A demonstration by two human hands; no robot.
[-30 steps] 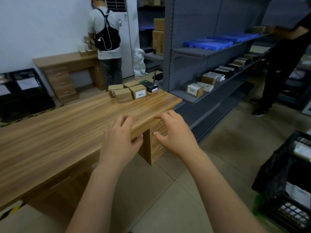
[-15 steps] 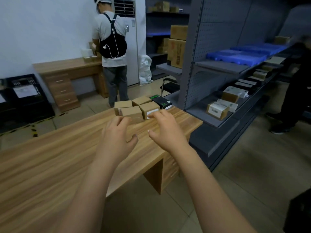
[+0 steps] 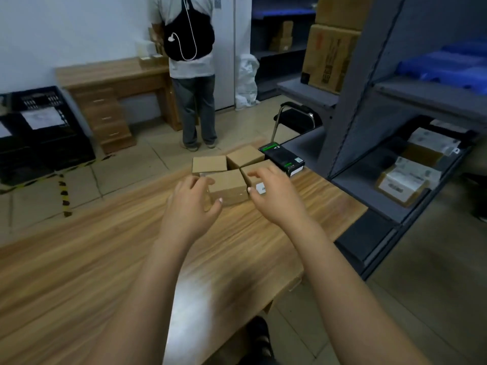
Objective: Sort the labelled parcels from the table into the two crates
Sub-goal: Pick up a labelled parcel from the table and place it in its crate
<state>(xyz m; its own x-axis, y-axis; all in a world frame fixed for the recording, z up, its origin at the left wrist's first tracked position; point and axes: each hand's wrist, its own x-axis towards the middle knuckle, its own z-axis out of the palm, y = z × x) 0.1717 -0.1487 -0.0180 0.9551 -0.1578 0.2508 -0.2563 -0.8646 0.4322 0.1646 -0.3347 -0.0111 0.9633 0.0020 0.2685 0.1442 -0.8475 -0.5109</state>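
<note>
Several small brown cardboard parcels sit clustered at the far end of the wooden table [image 3: 79, 259]. The nearest parcel [image 3: 228, 184] lies between my hands. My left hand [image 3: 193, 204] is open, its fingers curled at that parcel's left side. My right hand [image 3: 274, 194] is open over the parcel with a white label [image 3: 259, 187] on the right. Behind them are two more brown parcels [image 3: 209, 164] [image 3: 245, 157] and a black box with green print [image 3: 283, 159]. Neither hand grips anything.
Black crates [image 3: 44, 133] with paper labels stand on the floor at the left. A person with a black backpack [image 3: 188, 75] stands at a second desk [image 3: 110, 77] behind. Grey shelving [image 3: 395, 114] with labelled boxes lines the right side. A chair [image 3: 297, 117] stands beyond the table.
I have stepped closer to the table and both hands have reached forward from the near table edge to the cluster of parcels.
</note>
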